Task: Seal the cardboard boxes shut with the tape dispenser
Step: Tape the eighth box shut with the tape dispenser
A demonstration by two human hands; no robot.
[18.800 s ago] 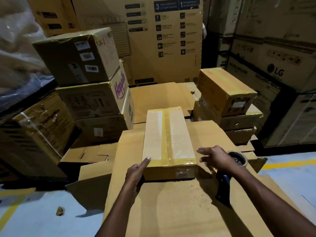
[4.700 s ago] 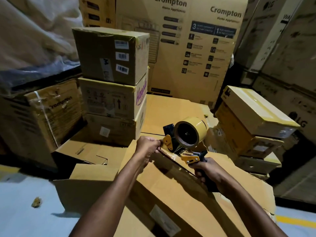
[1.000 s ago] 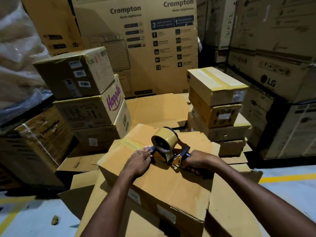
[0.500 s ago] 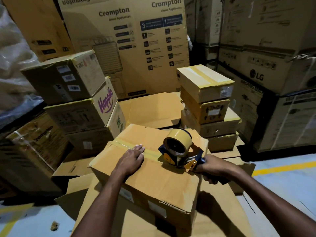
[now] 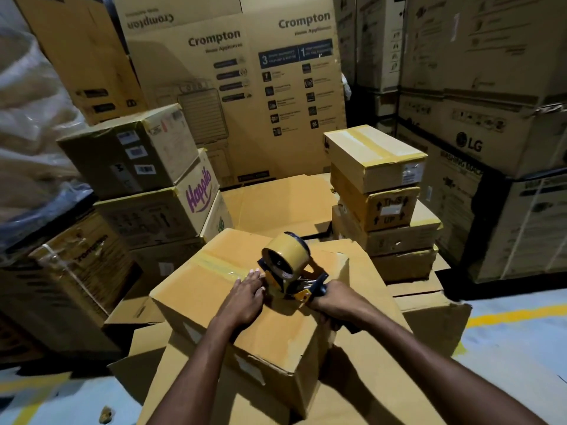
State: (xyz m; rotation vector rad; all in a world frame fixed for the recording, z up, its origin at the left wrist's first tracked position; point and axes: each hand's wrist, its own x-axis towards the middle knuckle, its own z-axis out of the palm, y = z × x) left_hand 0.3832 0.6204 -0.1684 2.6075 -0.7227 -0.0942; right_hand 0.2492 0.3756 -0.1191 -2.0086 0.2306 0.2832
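Nearest the camera, a flattened cardboard sheet (image 5: 380, 391) lies over the pale floor (image 5: 521, 348), which carries a yellow line (image 5: 515, 314) on the right. On this sheet stands the cardboard box (image 5: 196, 292) being sealed, turned so that one corner points toward the person. The left hand (image 5: 245, 299) lies flat on the box top with its fingers straight, the fingertips pressing where a strip of yellowish tape (image 5: 214, 265) runs across the lid. Just beside those fingertips the tape dispenser (image 5: 291, 271) rests on the lid, its brown tape roll (image 5: 285, 254) upright above a blue and orange frame. The right hand (image 5: 336, 302) has its fingers curled round the dispenser's handle, which it mostly hides. Behind the box another flat cardboard panel (image 5: 276, 204) lies open. To the left rises a stack of cartons: a Happilo box (image 5: 159, 216) with a label-covered box (image 5: 129, 151) sitting askew on top of it, and a strapped carton (image 5: 76, 265) lower down beside them. To the right stands a stack of smaller boxes, the topmost a taped box (image 5: 374, 154) resting on one marked "This side up" (image 5: 380, 210). Farther back a tall Crompton carton (image 5: 245, 87) fills the middle, LG washing-machine cartons (image 5: 469, 145) stand at the right, and clear plastic wrap (image 5: 27, 118) shows at the far left.
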